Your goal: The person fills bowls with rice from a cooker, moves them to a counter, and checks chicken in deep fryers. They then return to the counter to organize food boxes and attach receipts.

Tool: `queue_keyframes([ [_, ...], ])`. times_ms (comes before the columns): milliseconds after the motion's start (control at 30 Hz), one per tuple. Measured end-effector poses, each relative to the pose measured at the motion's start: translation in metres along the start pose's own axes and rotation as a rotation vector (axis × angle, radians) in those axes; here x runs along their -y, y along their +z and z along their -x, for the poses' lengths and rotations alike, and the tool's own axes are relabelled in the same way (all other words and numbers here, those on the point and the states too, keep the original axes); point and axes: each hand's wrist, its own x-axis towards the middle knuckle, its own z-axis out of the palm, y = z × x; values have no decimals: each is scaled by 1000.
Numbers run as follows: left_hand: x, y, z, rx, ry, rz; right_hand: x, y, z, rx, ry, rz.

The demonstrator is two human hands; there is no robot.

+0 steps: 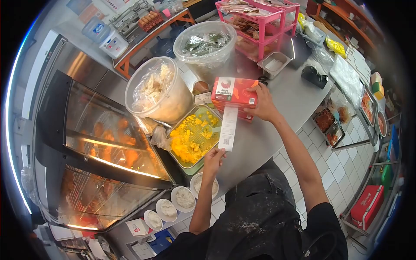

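My left hand (pixel 213 161) pinches the lower end of a long white printed receipt (pixel 228 128) between thumb and finger. Its upper end meets the front of a red printed food box (pixel 236 92), which sits over another red box (pixel 248 113). My right hand (pixel 262 103) grips the right end of the upper box, fingers over its top and thumb near the side. Just left of the receipt lies a metal tray (pixel 170 129) of yellow crumbly food with a clear scoop (pixel 209 131) in it.
A heated glass cabinet (pixel 115 162) with fried food stands at the left. Two large plastic tubs (pixel 164 110) and a pink rack (pixel 261 43) stand behind the boxes. Several bowls of rice (pixel 185 198) line the near left side. A metal pan (pixel 274 65) sits on the steel counter (pixel 260 141).
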Motion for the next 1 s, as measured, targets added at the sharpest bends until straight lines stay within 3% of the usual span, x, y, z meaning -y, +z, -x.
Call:
queue_keyframes([
  [200, 6, 5, 5, 8, 13, -4, 8, -3, -5, 34, 87, 29],
  [400, 11, 14, 20, -7, 1, 5, 11, 0, -8, -62, 102, -15],
  [600, 16, 20, 30, 10, -5, 34, 14, -9, -20, -194, 23, -123],
  [667, 16, 22, 34, 2, -2, 44, 21, -18, -26, -222, -130, 4],
  [800, 17, 24, 33, -3, -18, 6, 37, -35, -32, -186, -169, 45],
  [867, 21, 24, 36, -2, -37, 6, 41, -38, -35, -308, -237, 28],
  [1000, 22, 22, 37, 9, -40, -3, 50, -38, -40, -360, -208, -42],
])
